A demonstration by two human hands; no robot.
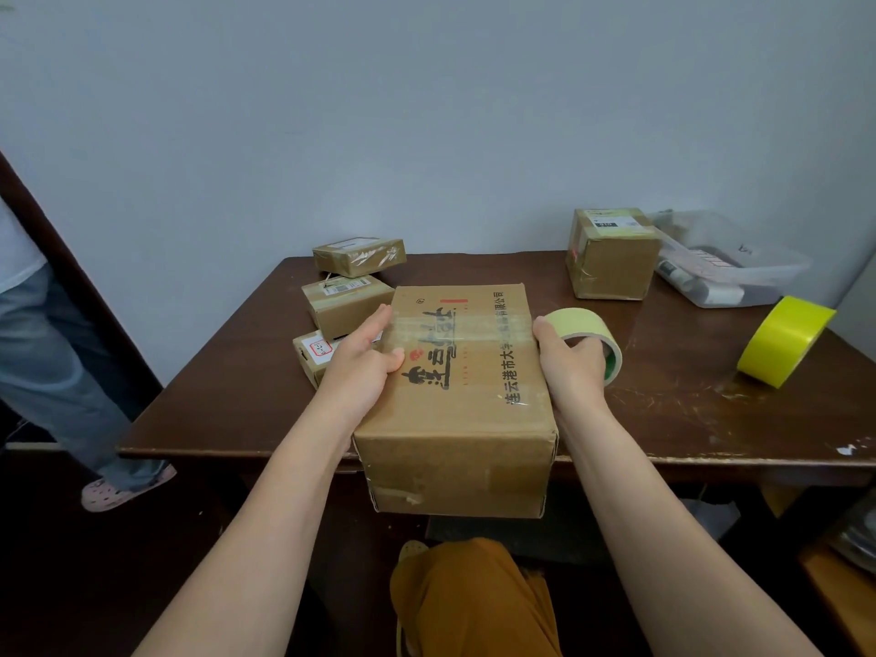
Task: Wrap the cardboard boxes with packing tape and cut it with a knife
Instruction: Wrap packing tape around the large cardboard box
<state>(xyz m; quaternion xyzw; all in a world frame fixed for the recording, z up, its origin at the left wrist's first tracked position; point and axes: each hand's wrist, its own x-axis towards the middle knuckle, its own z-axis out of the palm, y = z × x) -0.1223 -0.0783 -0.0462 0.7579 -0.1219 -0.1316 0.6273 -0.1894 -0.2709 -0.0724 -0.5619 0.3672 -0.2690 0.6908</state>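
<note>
Dark brown wooden table (663,410), top scratched, front edge chipped. Directly on it: large printed cardboard box (455,400) overhanging the front edge, three small boxes (348,303) at left, taped box (611,253) at rear right, clear plastic bin (739,267) beside it, yellow tape roll (784,341) at right.

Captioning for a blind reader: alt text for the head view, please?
A left hand steadies a big cardboard box on a brown table while the right hand grips a tape roll beside it.
</note>
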